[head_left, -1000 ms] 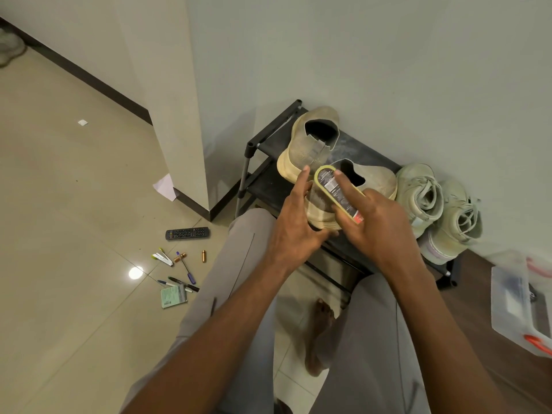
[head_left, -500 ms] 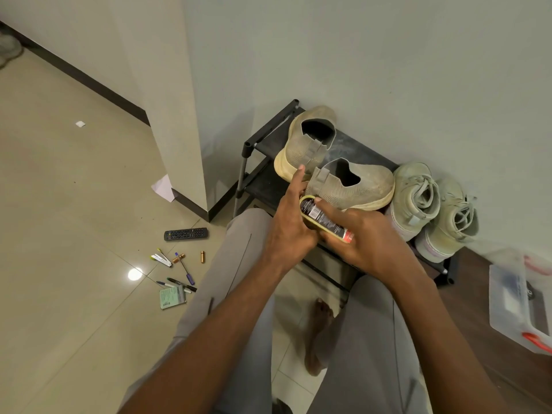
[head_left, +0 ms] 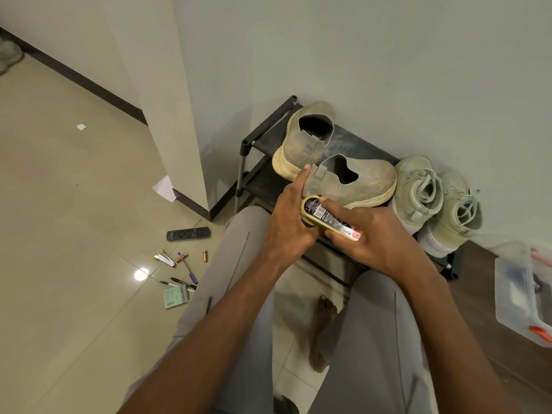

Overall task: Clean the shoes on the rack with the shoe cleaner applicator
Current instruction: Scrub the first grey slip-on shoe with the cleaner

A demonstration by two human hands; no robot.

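Now the right hand (head_left: 376,234) grips the shoe cleaner applicator (head_left: 328,218) at the rack's (head_left: 263,138) front edge, just below the near slip-on shoe (head_left: 358,183); the left hand (head_left: 289,219) cups its end, forefinger touching that shoe's toe.

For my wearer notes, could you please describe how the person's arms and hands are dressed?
Both forearms are bare, with no sleeves in view. The left hand and right hand wear no gloves, and no rings, watch or bands are visible. Light grey trousers cover the legs.
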